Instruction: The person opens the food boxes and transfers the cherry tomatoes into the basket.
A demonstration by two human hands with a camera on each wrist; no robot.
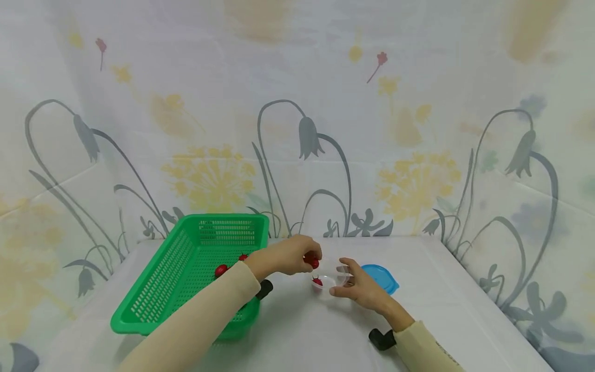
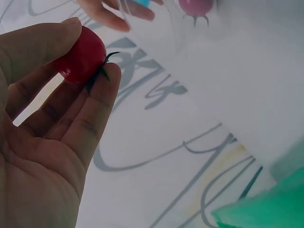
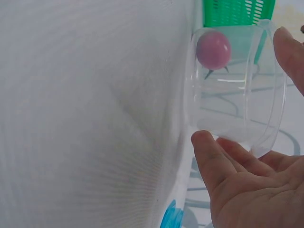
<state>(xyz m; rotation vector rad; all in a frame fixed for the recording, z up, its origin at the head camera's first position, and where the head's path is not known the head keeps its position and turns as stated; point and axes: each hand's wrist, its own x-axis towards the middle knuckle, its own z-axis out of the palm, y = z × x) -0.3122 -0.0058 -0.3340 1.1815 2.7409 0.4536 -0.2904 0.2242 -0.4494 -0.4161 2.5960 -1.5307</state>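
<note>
My left hand (image 1: pixel 289 254) pinches a red cherry tomato (image 2: pixel 83 54) with a green stalk between thumb and fingertips. It is held up at the left of a clear round plastic container (image 1: pixel 335 280). One cherry tomato (image 3: pixel 213 50) lies inside that container, at the side toward the basket. Around the container's right side my right hand (image 1: pixel 364 289) curves, thumb at the rim and fingers along the wall. A green plastic basket (image 1: pixel 162 268) stands left of both hands, with a few cherry tomatoes (image 1: pixel 221 270) visible; my left forearm hides part of its inside.
A blue lid (image 1: pixel 381 278) lies on the white table just behind my right hand. Behind the table hangs a flower-printed cloth (image 1: pixel 297 103). The basket's right wall rises close beside my left wrist.
</note>
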